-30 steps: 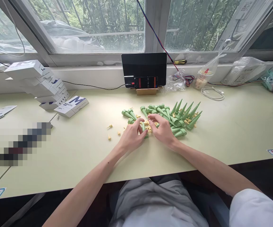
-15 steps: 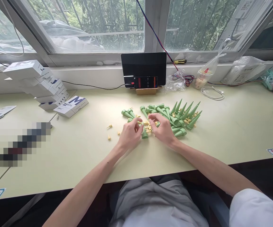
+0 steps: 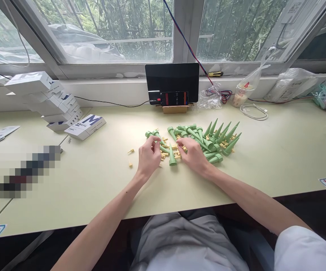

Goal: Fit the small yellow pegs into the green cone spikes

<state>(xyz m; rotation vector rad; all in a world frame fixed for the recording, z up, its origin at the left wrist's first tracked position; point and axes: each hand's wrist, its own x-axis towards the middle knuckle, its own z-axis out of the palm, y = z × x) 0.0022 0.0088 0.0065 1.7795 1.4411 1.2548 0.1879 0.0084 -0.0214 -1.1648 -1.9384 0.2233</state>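
One tapered green plastic cone with a wide cap (image 3: pixel 173 159), head view: on the pale yellow-green tabletop (image 3: pixel 196 194), between left hand (image 3: pixel 149 156) and right hand (image 3: pixel 193 153). Wide end nearest the body, tip pointing away; whether standing or lying, cannot tell. Apart from the left, near the right.

Left hand: curled, thumb and forefinger close; whether pinching anything, cannot tell. Just beside small yellow plastic pegs (image 3: pixel 164 154), with more green capped cones (image 3: pixel 149 134) beyond. Off to the left, two stray yellow pegs (image 3: pixel 132 150).

Right hand: fingers bent, thumb near forefinger; again cannot tell if pinching. Close alongside, a jumbled heap of green plastic cones (image 3: pixel 208 143); at its far right, a group of pointed green spikes (image 3: pixel 231 132), tips up, yellow bits among.

Further back: dark phone with lit digits (image 3: pixel 176 98) before a flat black panel (image 3: pixel 172 77). Leftward, stacked white cardboard boxes (image 3: pixel 55 103). Rightward, coiled white cable (image 3: pixel 253 117).
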